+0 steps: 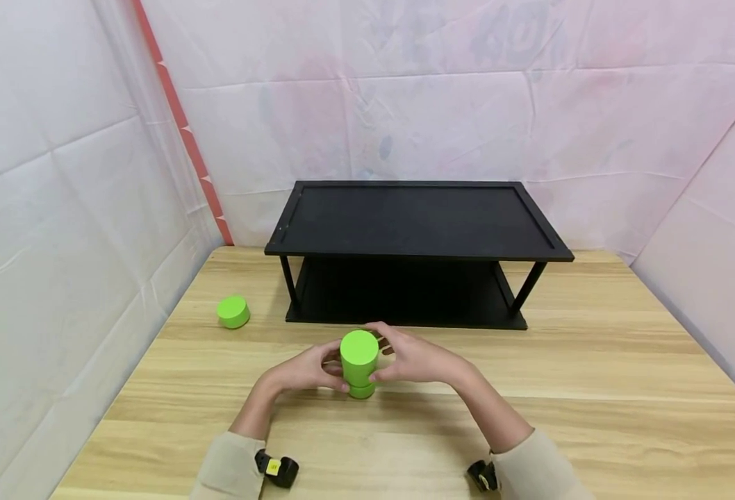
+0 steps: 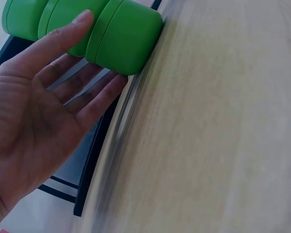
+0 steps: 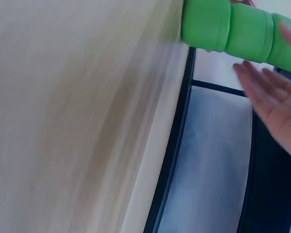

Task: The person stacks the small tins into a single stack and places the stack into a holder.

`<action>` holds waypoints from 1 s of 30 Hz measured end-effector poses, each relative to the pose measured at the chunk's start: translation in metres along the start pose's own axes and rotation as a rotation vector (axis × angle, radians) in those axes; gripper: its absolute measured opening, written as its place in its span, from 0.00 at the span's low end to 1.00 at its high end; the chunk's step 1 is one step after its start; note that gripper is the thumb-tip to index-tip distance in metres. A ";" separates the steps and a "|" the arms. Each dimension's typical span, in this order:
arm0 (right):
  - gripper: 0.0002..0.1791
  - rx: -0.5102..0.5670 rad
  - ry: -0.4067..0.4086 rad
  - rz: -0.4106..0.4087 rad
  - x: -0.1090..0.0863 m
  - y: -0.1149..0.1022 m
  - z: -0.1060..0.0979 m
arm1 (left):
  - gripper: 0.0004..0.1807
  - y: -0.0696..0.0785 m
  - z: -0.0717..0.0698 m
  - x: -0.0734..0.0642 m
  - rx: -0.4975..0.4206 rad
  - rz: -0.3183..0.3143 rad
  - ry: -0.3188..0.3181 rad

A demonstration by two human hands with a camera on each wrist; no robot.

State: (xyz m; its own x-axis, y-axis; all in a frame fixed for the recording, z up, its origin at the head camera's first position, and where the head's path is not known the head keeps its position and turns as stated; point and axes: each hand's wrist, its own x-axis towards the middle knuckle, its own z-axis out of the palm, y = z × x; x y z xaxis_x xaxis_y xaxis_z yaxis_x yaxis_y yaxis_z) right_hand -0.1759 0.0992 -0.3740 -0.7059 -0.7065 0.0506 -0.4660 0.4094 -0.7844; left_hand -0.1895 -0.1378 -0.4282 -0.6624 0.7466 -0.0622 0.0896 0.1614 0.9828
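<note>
A stack of green round lidded containers (image 1: 359, 357) stands upright on the wooden table, in front of a black shelf. Three pieces show one above another in the left wrist view. From the left, my left hand (image 1: 310, 368) curves beside the stack; its thumb overlaps the middle container (image 2: 75, 36) and its fingertips lie right at the bottom container (image 2: 128, 39). On the other side is my right hand (image 1: 414, 355), with fingers extended and a gap between fingertips and stack in the right wrist view. Farther left sits another green round container (image 1: 233, 312).
The black two-tier shelf (image 1: 411, 219) stands at the back of the table (image 1: 592, 361), just behind the stack. White sheeting (image 1: 436, 104) rises behind and at both sides. Dark straps with yellow marks (image 1: 276, 469) sit around the sleeves.
</note>
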 end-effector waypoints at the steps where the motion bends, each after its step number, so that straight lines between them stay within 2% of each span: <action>1: 0.39 -0.005 -0.003 0.015 0.000 0.001 0.000 | 0.40 0.000 0.000 0.000 0.002 -0.004 0.005; 4: 0.33 -0.028 -0.013 0.064 0.000 0.006 0.003 | 0.41 0.000 0.000 0.000 0.012 -0.012 0.013; 7: 0.31 -0.018 -0.024 0.101 -0.002 0.009 0.009 | 0.40 0.000 0.001 0.000 0.026 -0.012 0.021; 11: 0.33 -0.001 0.008 0.104 -0.003 0.012 0.018 | 0.39 0.000 0.001 -0.001 0.047 -0.014 0.030; 15: 0.34 -0.036 0.044 0.088 -0.003 0.013 0.024 | 0.39 0.000 0.001 -0.002 0.066 -0.023 0.044; 22: 0.32 -0.041 0.053 0.134 -0.003 0.013 0.025 | 0.40 -0.001 0.002 0.002 0.093 -0.015 0.058; 30: 0.32 -0.047 0.055 0.143 -0.001 0.013 0.024 | 0.39 0.002 0.002 0.003 0.083 -0.019 0.055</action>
State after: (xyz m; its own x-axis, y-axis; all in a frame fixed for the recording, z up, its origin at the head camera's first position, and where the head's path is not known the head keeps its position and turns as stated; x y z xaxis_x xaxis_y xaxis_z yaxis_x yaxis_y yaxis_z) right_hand -0.1679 0.0911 -0.3991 -0.7942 -0.6071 -0.0251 -0.3822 0.5313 -0.7561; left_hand -0.1897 -0.1345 -0.4269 -0.7043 0.7065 -0.0692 0.1359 0.2298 0.9637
